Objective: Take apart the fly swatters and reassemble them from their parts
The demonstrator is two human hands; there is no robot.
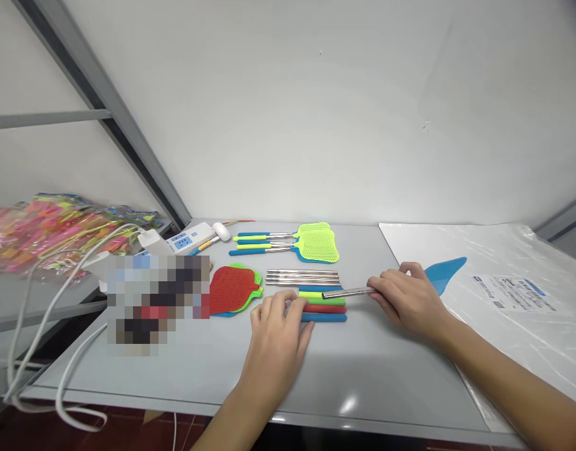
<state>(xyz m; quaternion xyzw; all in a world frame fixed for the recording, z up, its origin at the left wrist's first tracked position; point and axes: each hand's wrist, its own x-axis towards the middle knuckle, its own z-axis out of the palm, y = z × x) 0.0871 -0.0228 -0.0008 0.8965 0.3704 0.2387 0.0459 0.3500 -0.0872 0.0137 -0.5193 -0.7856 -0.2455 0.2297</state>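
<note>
In the head view, my right hand (412,300) is closed on a fly swatter with a blue mesh head (444,274). Its bare metal rod (346,293) points left, above a row of coloured handles (323,309). My left hand (279,322) lies over the left ends of these blue, yellow, green and red handles, fingers loosely bent and thumb apart. Whether it grips one of them is partly hidden. Just behind, several metal rods (303,277) lie side by side. Loose red, green and blue swatter heads (232,289) are stacked left of my left hand.
Several swatters with handles, rods and yellow or blue heads (318,244) lie at the back. A white power strip (191,237) with cables stands left, beside a blurred-out patch. Plastic-wrapped packs (57,238) lie far left. A white sheet with a label (513,294) covers the right side.
</note>
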